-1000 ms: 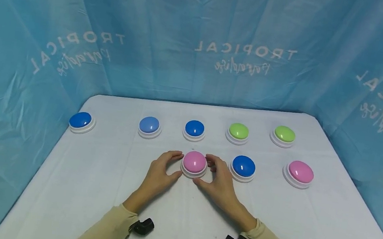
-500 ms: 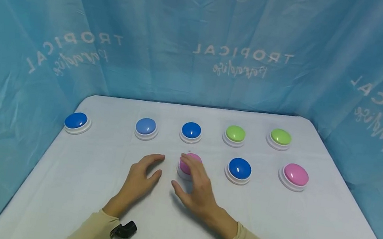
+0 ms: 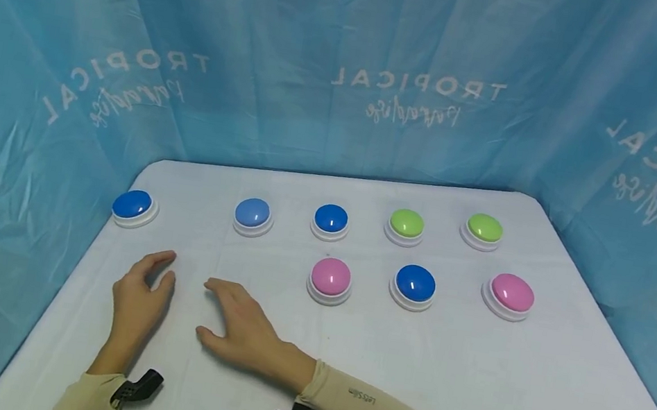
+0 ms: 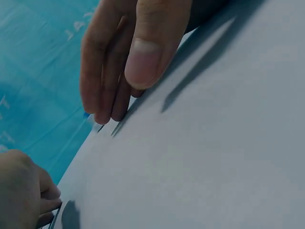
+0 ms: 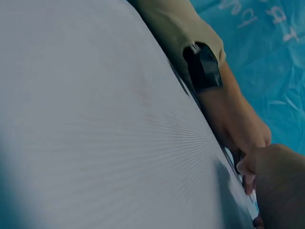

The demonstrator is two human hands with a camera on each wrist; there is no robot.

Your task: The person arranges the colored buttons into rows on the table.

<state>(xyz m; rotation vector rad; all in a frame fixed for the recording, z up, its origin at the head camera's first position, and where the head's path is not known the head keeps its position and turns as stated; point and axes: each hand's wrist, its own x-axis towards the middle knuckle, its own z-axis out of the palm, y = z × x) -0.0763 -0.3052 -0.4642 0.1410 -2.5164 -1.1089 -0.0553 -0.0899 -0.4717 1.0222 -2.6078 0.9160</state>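
Note:
My left hand is over the left part of the white table, fingers loosely bent with nothing between them. A dark blue push button on a white base lies just beyond its fingertips, apart from them. To its right my right hand hovers above the cloth, thumb and fingers spread and holding nothing. The pink push button stands right of that hand, untouched. In the left wrist view the left thumb and fingers hang over the white cloth.
Along the back stand a light blue button, another dark blue button and two green buttons. A blue button and a second pink button sit at the right. Blue curtains surround the table.
Both hands have let go of the middle pink button and moved left, away from it. That button stays where it was on the table.

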